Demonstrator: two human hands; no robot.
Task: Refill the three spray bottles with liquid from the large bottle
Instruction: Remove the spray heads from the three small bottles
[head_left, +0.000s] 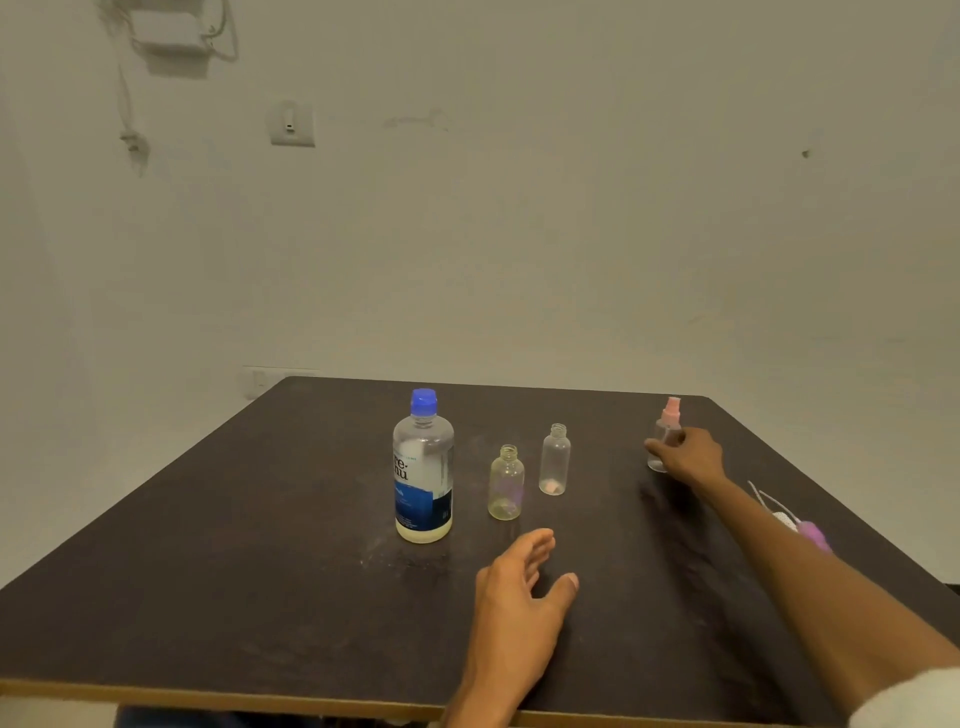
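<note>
The large bottle (423, 470) with a blue cap and blue label stands upright mid-table, a little pale liquid at its bottom. To its right stand two small clear bottles without spray tops: a yellowish one (505, 483) and a taller one (555, 460). At the far right, my right hand (688, 456) grips the third small bottle (666, 423), which still carries its pink spray top. My left hand (519, 597) hovers open over the table in front of the yellowish bottle, fingers straight, holding nothing.
The dark table (260, 545) has a light wooden front edge. Two removed spray tops with thin tubes, white and purple (802, 525), lie near the right edge behind my right forearm. A pale wall with sockets stands behind.
</note>
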